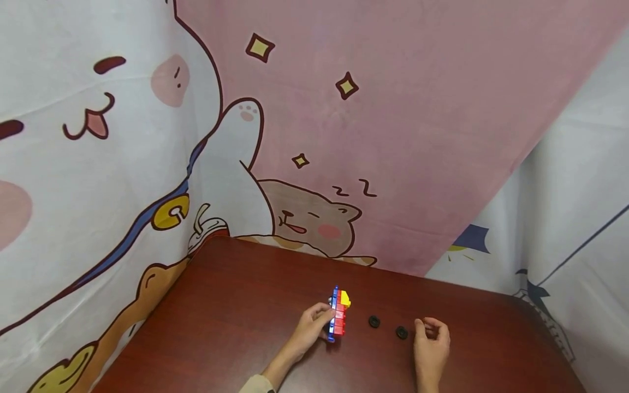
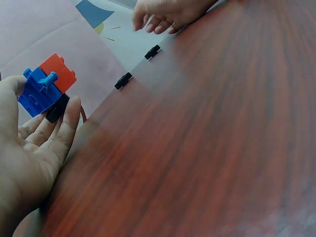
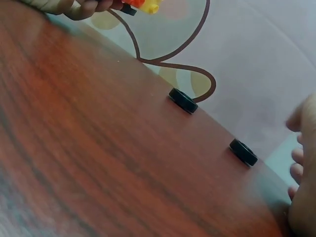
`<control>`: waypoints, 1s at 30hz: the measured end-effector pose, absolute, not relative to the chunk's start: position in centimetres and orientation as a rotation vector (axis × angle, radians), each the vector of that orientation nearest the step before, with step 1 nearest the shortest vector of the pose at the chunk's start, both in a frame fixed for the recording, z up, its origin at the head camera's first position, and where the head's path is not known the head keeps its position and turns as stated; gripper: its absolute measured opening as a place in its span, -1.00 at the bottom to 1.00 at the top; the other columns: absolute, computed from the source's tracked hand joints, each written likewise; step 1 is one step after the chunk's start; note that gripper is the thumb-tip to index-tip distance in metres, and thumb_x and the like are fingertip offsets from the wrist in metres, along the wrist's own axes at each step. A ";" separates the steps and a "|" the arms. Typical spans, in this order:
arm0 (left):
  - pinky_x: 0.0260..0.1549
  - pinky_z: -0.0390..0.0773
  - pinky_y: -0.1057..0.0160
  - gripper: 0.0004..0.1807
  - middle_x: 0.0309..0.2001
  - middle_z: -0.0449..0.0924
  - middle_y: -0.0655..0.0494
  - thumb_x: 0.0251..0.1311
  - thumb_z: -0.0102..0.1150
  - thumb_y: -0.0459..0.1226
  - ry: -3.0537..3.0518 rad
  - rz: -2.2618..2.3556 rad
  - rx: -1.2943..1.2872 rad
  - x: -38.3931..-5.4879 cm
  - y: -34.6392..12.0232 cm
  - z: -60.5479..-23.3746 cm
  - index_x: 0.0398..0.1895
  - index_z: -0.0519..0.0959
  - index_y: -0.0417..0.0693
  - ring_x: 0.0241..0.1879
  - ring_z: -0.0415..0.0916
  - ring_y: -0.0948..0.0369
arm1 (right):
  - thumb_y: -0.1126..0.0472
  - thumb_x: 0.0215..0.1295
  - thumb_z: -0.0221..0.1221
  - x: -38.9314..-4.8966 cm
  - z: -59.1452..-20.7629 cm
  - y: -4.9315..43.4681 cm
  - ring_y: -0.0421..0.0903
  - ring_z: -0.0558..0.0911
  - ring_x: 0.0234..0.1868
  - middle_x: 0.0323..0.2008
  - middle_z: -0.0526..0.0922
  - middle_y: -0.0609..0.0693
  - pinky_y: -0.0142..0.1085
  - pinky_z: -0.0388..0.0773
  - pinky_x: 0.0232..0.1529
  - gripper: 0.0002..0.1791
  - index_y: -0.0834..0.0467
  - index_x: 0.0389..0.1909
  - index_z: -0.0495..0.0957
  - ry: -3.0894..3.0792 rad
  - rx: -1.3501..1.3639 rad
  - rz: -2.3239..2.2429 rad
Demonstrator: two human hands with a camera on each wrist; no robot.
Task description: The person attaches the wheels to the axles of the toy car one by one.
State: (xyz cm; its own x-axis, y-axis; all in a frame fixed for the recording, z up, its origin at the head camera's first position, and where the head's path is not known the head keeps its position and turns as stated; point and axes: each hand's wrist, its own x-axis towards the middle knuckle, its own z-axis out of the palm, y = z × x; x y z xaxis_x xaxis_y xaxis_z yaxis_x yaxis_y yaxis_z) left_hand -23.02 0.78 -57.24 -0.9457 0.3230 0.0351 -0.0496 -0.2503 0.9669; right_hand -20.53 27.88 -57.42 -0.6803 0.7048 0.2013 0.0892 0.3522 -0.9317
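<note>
A toy vehicle of building bricks, with a blue base, red bricks and a yellow brick on one end, is raised above the table. My left hand grips it by the blue base. In the left wrist view a black wheel sits against the underside of the blue base, by the fingers. Two loose black wheels lie on the table between the hands. My right hand hovers just right of the nearer wheel, fingers loosely bent, with nothing seen in it.
The dark red-brown wooden table spreads under both hands. Cloth printed with cartoon animals hangs along its back and left edges, and white cloth hangs at the right.
</note>
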 end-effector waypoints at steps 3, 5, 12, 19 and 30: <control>-0.49 0.64 0.34 -0.60 -0.30 0.67 0.12 0.42 0.09 -0.20 1.745 2.284 0.332 -23.0 0.7 -57.2 0.02 0.44 -0.45 -0.40 0.65 0.30 | 0.15 0.33 0.27 -20.6 -57.5 27.9 -0.28 0.35 -0.19 -0.09 0.45 0.07 -0.37 0.29 -0.16 -0.63 0.23 0.05 0.47 -2.149 -0.623 1.283; -0.49 0.64 0.33 -0.60 -0.30 0.67 0.12 0.42 0.10 -0.21 1.737 2.283 0.328 -23.0 0.7 -57.1 0.03 0.44 -0.45 -0.40 0.65 0.30 | 0.15 0.30 0.30 -20.6 -57.4 27.9 -0.19 0.35 -0.11 -0.01 0.44 0.12 -0.25 0.27 -0.09 -0.57 0.23 0.10 0.45 -2.202 -0.585 1.267; -0.49 0.65 0.33 -0.59 -0.30 0.68 0.12 0.42 0.09 -0.20 1.729 2.287 0.349 -23.0 0.7 -57.1 0.03 0.43 -0.45 -0.40 0.65 0.30 | 0.22 0.22 0.33 -20.6 -57.4 28.1 0.04 0.37 0.03 0.05 0.49 0.17 0.00 0.21 0.06 -0.51 0.19 0.16 0.45 -2.411 -0.447 1.178; -0.50 0.64 0.34 -0.58 -0.32 0.66 0.14 0.42 0.09 -0.20 1.738 2.281 0.340 -23.0 0.7 -57.2 0.04 0.43 -0.47 -0.42 0.61 0.32 | 0.26 0.11 0.30 -20.5 -57.7 28.1 0.11 0.34 0.07 0.04 0.49 0.18 0.05 0.12 0.06 -0.53 0.15 0.09 0.50 -2.632 -0.300 1.040; -0.50 0.65 0.32 -0.58 -0.31 0.67 0.12 0.41 0.11 -0.19 1.737 2.280 0.327 -23.1 0.8 -57.2 0.03 0.45 -0.46 -0.42 0.62 0.30 | 0.30 0.08 0.30 -20.9 -58.1 28.0 0.05 0.45 0.01 -0.05 0.63 0.08 -0.06 0.12 -0.03 -0.69 0.10 -0.10 0.64 -2.641 -0.284 0.961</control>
